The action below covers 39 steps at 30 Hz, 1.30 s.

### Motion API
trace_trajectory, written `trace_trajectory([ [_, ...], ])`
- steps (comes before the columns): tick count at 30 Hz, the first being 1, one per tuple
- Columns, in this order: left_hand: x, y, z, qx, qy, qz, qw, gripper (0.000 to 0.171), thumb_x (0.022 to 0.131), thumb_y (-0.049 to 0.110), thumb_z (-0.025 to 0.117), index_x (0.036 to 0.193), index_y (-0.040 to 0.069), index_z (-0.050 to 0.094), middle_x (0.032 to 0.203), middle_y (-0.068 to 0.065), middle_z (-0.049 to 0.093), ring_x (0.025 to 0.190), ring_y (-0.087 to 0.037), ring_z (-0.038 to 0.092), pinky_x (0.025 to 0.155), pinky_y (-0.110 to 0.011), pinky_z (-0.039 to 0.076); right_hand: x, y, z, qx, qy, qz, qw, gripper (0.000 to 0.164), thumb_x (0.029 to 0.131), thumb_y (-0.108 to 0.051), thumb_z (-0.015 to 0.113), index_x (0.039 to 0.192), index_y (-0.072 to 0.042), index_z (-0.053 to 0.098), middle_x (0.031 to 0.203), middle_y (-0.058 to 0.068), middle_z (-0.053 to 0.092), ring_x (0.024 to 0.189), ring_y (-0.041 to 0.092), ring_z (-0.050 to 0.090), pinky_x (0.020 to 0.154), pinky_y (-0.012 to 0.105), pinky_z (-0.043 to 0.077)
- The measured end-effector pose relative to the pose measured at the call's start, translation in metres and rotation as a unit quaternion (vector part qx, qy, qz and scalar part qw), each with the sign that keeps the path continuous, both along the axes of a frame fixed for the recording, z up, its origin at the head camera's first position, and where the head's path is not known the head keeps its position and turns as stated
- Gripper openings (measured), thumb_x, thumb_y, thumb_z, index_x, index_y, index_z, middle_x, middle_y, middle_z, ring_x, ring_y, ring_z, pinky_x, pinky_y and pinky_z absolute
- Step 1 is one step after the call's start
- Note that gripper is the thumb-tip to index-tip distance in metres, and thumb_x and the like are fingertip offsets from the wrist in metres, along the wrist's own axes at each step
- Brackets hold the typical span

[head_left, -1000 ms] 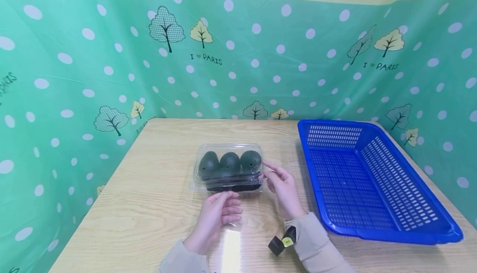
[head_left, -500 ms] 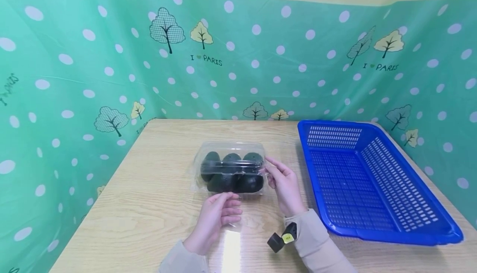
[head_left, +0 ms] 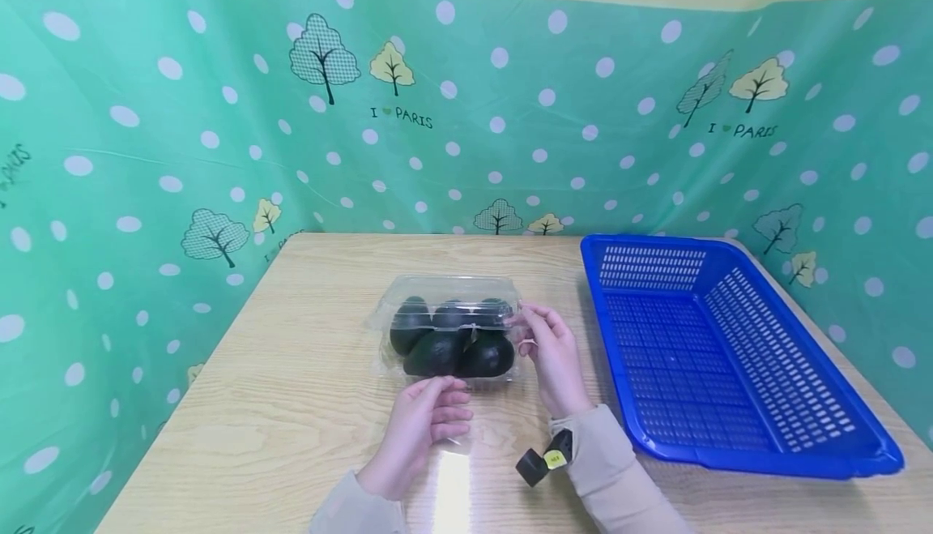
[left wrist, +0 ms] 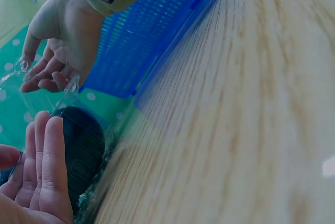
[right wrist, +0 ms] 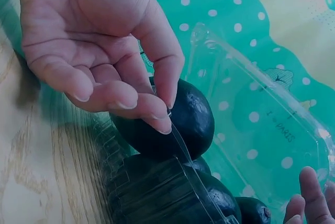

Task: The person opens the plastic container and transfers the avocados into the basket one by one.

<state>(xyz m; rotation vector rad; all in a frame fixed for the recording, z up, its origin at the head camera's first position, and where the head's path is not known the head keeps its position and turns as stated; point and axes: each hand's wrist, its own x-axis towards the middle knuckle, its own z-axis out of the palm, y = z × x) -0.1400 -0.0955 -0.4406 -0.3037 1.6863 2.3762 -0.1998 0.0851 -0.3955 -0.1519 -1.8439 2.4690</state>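
Note:
A clear plastic clamshell box [head_left: 386, 352] stands mid-table, its hinged lid [head_left: 430, 287] partly raised and tilted back. Inside lie several dark green avocados [head_left: 433, 353], smooth and close together, filling the base. My right hand [head_left: 557, 360] is at the box's right side; its thumb and fingertips pinch a thin plastic edge, as the right wrist view shows. My left hand [head_left: 423, 429] stays at the near side, thumb and index finger pinching the front rim, the other fingers [left wrist: 52, 164] held fairly straight beside an avocado [left wrist: 81, 150].
To the right stands a large blue plastic basket [head_left: 627, 404] with perforated walls, close beside my right forearm. A green dotted curtain [head_left: 466, 153] hangs behind and around the wooden table [head_left: 240, 404]. A black wrist camera [head_left: 535, 465] hangs at my right sleeve.
The lid has swung up and back from over the avocados, baring the front ones. My right hand has risen slightly with it; my left hand has stayed at the front rim.

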Motion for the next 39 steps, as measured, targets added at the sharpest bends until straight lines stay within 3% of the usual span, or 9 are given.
trace_trajectory([
  [9,0.000,0.000,-0.001,-0.002,0.002,0.001,1.0000,0.022,0.098,0.019,0.055,0.098,0.003,0.070,0.081,-0.003,0.073,0.067,-0.013,0.071,0.062,-0.029,0.061,-0.005,-0.003,0.002,0.004,0.022,-0.018,1.000,0.025,0.106,-0.021,0.044,0.117,-0.003,0.057,0.087,-0.005,0.068,0.075,0.013,0.057,0.063,0.019,0.045],
  [17,0.000,0.000,-0.001,-0.003,0.001,-0.001,1.0000,0.023,0.097,0.020,0.055,0.100,0.002,0.070,0.082,-0.003,0.073,0.068,-0.013,0.071,0.063,-0.029,0.061,-0.011,-0.003,0.004,0.015,0.034,-0.034,0.999,0.024,0.106,-0.026,0.044,0.108,-0.006,0.057,0.092,-0.003,0.066,0.081,0.017,0.058,0.066,0.023,0.047],
  [25,0.000,0.000,-0.002,-0.002,0.003,-0.004,1.0000,0.022,0.097,0.019,0.055,0.098,0.003,0.070,0.081,-0.002,0.073,0.067,-0.012,0.070,0.062,-0.029,0.061,-0.016,-0.003,0.004,0.023,0.057,-0.049,0.997,0.037,0.107,-0.038,0.041,0.111,-0.007,0.060,0.097,-0.004,0.067,0.094,0.025,0.059,0.075,0.029,0.051],
  [31,0.000,0.000,-0.002,-0.003,0.003,-0.002,1.0000,0.023,0.097,0.020,0.055,0.100,0.001,0.069,0.081,-0.002,0.073,0.067,-0.012,0.071,0.062,-0.029,0.061,-0.021,-0.002,0.003,0.035,0.077,-0.050,0.995,0.044,0.106,-0.040,0.042,0.119,-0.003,0.063,0.107,0.000,0.068,0.103,0.023,0.060,0.085,0.035,0.054],
  [39,0.000,-0.001,-0.001,-0.003,0.001,0.000,1.0000,0.023,0.098,0.019,0.055,0.100,0.001,0.069,0.081,-0.002,0.073,0.066,-0.012,0.070,0.062,-0.028,0.061,-0.027,-0.001,0.006,0.053,0.076,-0.043,0.995,0.044,0.106,-0.038,0.044,0.126,-0.003,0.062,0.127,0.014,0.063,0.118,0.026,0.056,0.091,0.033,0.051],
])
